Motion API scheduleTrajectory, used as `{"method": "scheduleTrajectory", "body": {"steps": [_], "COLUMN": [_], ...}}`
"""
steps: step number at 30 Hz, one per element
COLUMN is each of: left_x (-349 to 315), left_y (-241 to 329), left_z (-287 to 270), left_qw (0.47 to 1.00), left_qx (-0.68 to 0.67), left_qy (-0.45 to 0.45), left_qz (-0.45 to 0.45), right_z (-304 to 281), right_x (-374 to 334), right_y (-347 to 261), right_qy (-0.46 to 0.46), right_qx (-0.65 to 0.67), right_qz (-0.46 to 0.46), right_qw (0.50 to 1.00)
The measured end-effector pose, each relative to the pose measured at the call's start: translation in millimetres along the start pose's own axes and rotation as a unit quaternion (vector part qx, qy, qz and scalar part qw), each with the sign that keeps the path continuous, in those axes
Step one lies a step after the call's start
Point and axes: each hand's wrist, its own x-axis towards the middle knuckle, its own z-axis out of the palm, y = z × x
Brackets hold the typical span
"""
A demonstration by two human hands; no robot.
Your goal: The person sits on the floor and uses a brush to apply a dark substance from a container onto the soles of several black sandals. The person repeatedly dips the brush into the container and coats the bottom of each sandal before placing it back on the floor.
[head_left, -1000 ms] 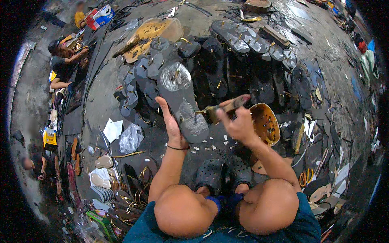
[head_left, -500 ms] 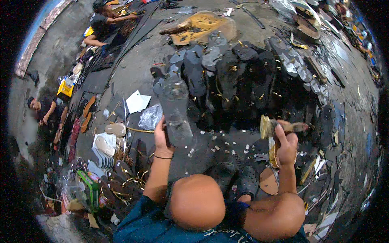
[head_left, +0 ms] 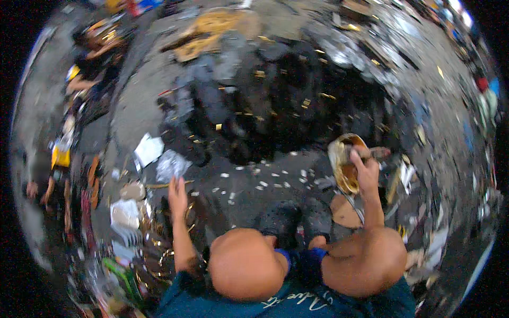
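- Right hand (head_left: pixel 368 172) was clamped on a brush (head_left: pixel 380 152), at the mouth of a tub (head_left: pixel 336 159) with an amber-brown inside.
- Brush's long axis ran roughly left to right: handle end jutted out to the right of the fist, working end pointed left, over the tub; blur hid whether its tip touched anything there.
- Left hand (head_left: pixel 178 197) was well apart, off to the left, fingers raised and a little parted, nothing seen in it.
- Crumpled clear plastic bag (head_left: pixel 172 165) lay just beyond the left fingertips.
- Dark shoe soles (head_left: pixel 212 100) lay massed ahead, between the two hands' lines of reach, beyond some pale scraps (head_left: pixel 225 175).
- Tub was much nearer the right hand.
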Motion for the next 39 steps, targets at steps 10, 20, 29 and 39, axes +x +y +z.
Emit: {"method": "scheduleTrajectory", "body": {"steps": [10, 20, 29, 39], "left_x": [-115, -94, -148, -72], "left_y": [42, 31, 116, 209], "left_z": [-39, -57, 144, 179], "left_qw": [0.925, 0.995, 0.933, 0.802], "left_qx": [0.366, 0.054, 0.082, -0.45], "left_qy": [-0.03, 0.008, -0.245, -0.344], "left_qz": [-0.091, 0.082, 0.253, -0.187], "right_z": [-29, -87, -93, 24], "right_x": [28, -40, -59, -25], "right_y": [69, -3, 12, -81], "right_qy": [-0.017, -0.094, -0.236, -0.173], "right_qx": [-0.4, -0.331, -0.472, 0.175], "right_qz": [-0.006, 0.115, 0.052, 0.028], "right_qw": [0.916, 0.932, 0.848, 0.969]}}
